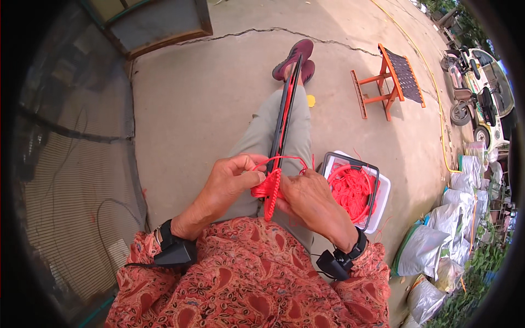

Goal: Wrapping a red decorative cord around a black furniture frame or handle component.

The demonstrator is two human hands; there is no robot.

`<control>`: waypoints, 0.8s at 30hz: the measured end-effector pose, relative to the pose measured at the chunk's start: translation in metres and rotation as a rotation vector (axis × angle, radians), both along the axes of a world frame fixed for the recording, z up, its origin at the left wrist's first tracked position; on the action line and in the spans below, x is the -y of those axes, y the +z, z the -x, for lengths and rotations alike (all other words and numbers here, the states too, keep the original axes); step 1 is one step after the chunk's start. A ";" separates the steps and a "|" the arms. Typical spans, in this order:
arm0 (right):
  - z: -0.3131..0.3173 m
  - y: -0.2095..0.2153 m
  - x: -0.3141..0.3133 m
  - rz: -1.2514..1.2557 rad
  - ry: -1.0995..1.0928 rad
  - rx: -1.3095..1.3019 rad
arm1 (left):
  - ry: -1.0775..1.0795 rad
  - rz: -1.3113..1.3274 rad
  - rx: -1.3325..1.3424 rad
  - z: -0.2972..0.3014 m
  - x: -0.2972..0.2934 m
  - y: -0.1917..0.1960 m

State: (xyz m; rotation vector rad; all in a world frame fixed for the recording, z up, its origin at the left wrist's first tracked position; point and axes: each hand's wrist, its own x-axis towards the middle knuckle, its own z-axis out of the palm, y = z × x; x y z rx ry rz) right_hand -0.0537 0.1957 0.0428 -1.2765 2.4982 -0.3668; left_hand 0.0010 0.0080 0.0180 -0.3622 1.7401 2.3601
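We count two hands, one red braided cord, one long black bar [280, 128], one white bucket [385, 210] holding loose red strands [350, 188], and one orange-framed stool [402, 76]. The red braided cord [272, 198] is above our lap, between our hands. Our left hand [225, 179] pinches its left side, fingers narrow; our right hand [313, 198] seems to grip the other side, fingers curled, though knuckles partly hide this.
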 end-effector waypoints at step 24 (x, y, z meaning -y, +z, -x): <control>0.043 0.033 0.036 0.335 -0.048 0.053 | 0.219 0.165 -0.354 0.017 0.020 0.020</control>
